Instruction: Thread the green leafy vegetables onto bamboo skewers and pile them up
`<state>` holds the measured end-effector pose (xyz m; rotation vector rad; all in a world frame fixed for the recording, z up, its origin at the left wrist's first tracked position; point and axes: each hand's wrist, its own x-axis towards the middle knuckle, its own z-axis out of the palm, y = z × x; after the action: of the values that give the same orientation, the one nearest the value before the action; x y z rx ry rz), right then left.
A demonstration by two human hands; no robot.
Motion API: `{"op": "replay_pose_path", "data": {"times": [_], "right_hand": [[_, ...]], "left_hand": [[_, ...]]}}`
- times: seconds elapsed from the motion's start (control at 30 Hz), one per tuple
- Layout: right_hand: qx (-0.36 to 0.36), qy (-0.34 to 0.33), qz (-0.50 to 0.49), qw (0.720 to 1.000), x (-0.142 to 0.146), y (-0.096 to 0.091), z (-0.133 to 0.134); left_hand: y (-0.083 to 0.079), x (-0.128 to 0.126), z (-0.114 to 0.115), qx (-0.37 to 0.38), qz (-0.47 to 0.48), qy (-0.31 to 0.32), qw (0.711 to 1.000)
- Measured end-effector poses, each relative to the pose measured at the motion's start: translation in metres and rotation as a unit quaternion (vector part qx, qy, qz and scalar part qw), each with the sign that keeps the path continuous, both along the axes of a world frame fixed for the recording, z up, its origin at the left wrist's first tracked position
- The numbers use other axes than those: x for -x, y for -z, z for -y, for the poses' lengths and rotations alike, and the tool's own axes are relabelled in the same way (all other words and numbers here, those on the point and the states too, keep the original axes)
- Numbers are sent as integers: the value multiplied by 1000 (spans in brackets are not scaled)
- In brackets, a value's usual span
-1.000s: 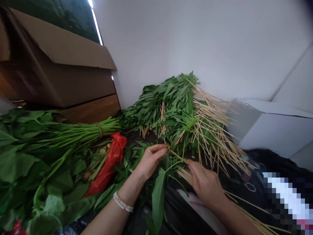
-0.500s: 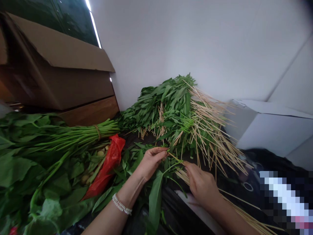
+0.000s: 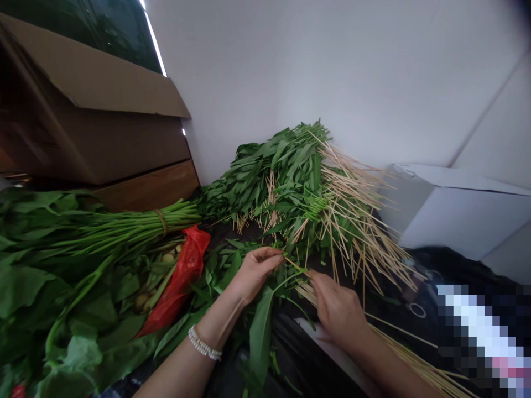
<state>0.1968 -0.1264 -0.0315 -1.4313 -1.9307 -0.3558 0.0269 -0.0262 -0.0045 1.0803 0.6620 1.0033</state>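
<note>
My left hand (image 3: 251,272), with a pearl bracelet on its wrist, pinches green leaves at the tip of a thin bamboo skewer (image 3: 295,266). My right hand (image 3: 337,310) is closed on the other end of that skewer. A long green leaf (image 3: 260,336) hangs below, between my two wrists. Just beyond my hands lies a big heap of skewered greens (image 3: 290,182), their bare sticks fanning out to the right.
A tied bundle of long green stems (image 3: 124,229) and loose large leaves (image 3: 50,298) cover the left. A red plastic bag (image 3: 182,282) lies among them. A brown cardboard box (image 3: 95,127) stands at back left, a white box (image 3: 452,215) at right. More bare skewers (image 3: 415,365) lie under my right forearm.
Both hands have stayed together on the skewer and leaves, with only small finger shifts. The view has drifted slightly, moving everything a little left.
</note>
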Motion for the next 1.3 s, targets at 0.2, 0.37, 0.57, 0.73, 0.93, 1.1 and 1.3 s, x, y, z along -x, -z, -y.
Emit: {"op": "replay_pose_path", "data": {"times": [0.2,0.37,0.57,0.73,0.93,1.1,1.3], "right_hand": [[5,-3,0,1000,2,1,-1],[10,47,-4,999,-2,0,-4],[46,80,-1,996,-8,-1,-6],[59,88,-2,994,-13,-1,-6],[59,98,-5,993,-13,-3,-7],[67,95,-4,993,-10,-3,-6],[62,91,-5,994,-15,-4,-6]], "left_hand": [[2,-7,9,-37,-51,65,996],[-3,-7,13,-193,-121,-56,972],[-9,-6,38,-499,-253,-52,827],[-9,-8,50,-612,-365,135,689],[-3,-10,48,-627,-440,186,615],[1,-12,49,-620,-436,208,618],[-14,1,33,-359,-162,201,897]]}}
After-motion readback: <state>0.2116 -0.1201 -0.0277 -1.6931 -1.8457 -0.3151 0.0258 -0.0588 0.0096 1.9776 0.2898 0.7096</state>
